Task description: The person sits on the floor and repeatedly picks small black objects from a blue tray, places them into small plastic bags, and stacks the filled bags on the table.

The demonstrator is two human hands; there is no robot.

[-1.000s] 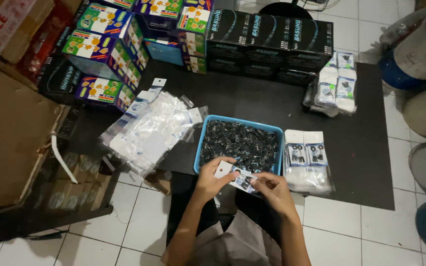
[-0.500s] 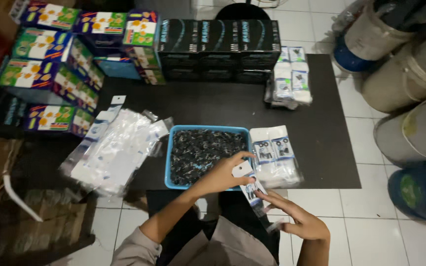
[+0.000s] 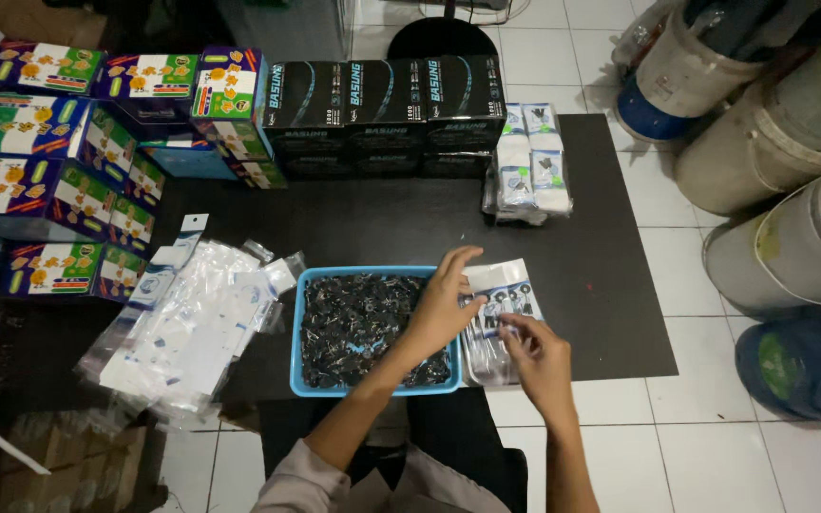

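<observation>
A blue plastic tray (image 3: pixel 311 285) full of small dark parts sits on a black floor mat (image 3: pixel 382 223) in front of me. To its right lies a stack of clear packets (image 3: pixel 505 304) with small dark items inside. My left hand (image 3: pixel 441 306) reaches across the tray's right edge, fingers spread, resting on the top packet. My right hand (image 3: pixel 534 356) presses down on the same stack from the near side. Neither hand grips anything.
Empty clear packets (image 3: pixel 192 328) lie in a heap left of the tray. Colourful boxes (image 3: pixel 59 180) are stacked at the far left, black boxes (image 3: pixel 382 109) at the back, white filled packets (image 3: pixel 529 166) beside them. Large drums and buckets (image 3: pixel 791 190) stand at the right on white tiles.
Both hands carried a filled packet from in front of the tray to the right and laid it on the stack. The camera has turned to the right.
</observation>
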